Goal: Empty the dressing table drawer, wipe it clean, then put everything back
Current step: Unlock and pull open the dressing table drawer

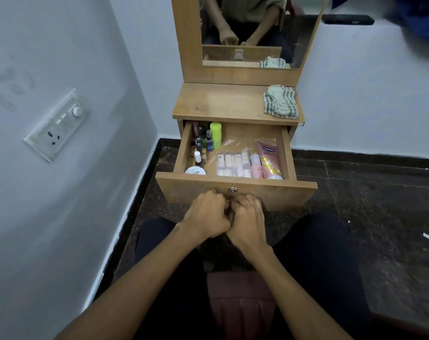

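Head | left hand, right hand: fingers curled, together at open drawer front; grasp unclear

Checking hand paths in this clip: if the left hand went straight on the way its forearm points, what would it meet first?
The left hand already sits at the drawer front, fingers curled beside the right hand, seemingly round a handle hidden beneath them. Going straight on, it would probably meet that panel first; contact is hard to judge.

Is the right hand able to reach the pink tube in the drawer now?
Probably yes. The drawer is pulled open, the pink tube lies uncovered at its right side, and the right hand is just before the drawer front.
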